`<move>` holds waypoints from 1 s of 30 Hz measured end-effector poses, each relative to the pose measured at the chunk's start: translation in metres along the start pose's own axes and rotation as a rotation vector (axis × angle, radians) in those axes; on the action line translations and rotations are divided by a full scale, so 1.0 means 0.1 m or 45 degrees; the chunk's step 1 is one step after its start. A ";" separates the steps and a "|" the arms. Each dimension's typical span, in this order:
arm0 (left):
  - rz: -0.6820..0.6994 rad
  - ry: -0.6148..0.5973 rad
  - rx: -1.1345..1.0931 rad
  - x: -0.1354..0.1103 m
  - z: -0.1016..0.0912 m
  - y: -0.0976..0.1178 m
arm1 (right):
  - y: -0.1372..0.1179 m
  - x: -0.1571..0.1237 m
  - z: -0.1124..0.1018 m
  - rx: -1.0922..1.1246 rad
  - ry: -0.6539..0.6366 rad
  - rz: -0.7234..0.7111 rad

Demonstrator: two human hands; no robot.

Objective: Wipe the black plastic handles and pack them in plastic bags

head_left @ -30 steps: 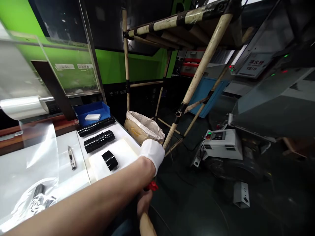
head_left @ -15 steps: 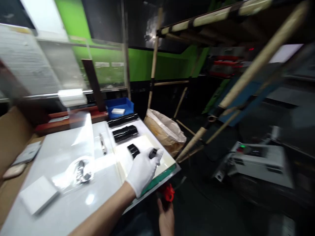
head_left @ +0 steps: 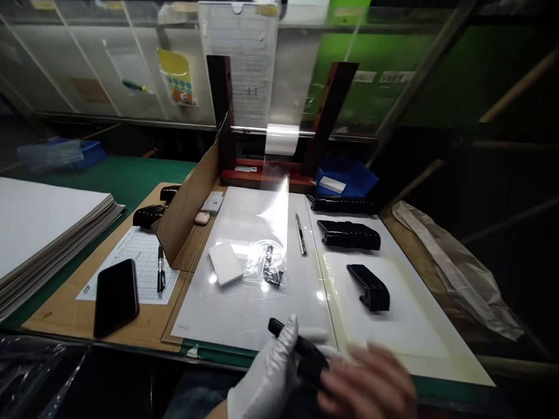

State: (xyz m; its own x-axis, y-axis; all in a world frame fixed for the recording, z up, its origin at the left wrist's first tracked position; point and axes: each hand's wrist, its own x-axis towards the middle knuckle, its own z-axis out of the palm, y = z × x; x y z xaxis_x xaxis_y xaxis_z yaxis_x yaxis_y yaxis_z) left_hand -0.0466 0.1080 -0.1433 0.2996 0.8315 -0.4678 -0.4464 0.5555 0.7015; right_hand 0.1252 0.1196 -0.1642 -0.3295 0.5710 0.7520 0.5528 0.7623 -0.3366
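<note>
At the bottom centre of the frame, the gloved left hand [head_left: 266, 375] has its fingers [head_left: 290, 337] clamped around a black moulded piece [head_left: 303, 352], holding it just above the near edge of a white board [head_left: 244, 317]. The bare right hand [head_left: 367, 384] is blurred at lower right, right beside the piece, and I cannot tell whether its fingers are apart or together, or whether they touch it. Farther up on the right, three similar black pieces [head_left: 371, 287] lie on the board, and a utility knife [head_left: 300, 234] and a clear bag of small parts [head_left: 265, 265] lie near the centre. The main risk seems to be a slip: a smooth piece gripped at one end by a glove could twist free, particularly if the moving right hand knocks it. So close to the edge, it could then drop off the tabletop. Bare fingers could also smudge its surface, and the knife could scratch it if the knife's blade is exposed.
</note>
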 end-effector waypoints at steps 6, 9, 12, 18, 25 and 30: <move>0.794 0.411 1.282 0.07 -0.74 0.39 | 0.69 1.75 0.60 0.284 -0.627 0.460; 0.880 0.498 1.899 0.20 -1.03 0.47 | 1.07 2.06 1.07 0.314 -0.942 0.500; 0.854 0.550 2.084 0.31 -1.14 0.48 | 1.31 2.13 1.46 0.343 -1.137 0.548; 1.037 0.695 2.109 0.38 -1.18 0.48 | 1.49 2.06 1.81 0.387 -1.170 0.613; 0.844 0.740 2.253 0.42 -1.11 0.55 | 0.95 1.47 1.15 0.254 -0.717 0.794; 0.816 0.739 2.390 0.50 -1.08 0.61 | 0.47 0.79 0.80 0.309 -0.772 0.686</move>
State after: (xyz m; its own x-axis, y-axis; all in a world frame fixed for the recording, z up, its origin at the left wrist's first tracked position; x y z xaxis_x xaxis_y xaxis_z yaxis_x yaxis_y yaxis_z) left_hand -0.1499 0.1837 -0.1820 0.0743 0.9772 0.1990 0.9735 -0.1143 0.1981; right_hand 0.0636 0.2253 -0.1659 -0.4603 0.8868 0.0428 0.5951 0.3439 -0.7263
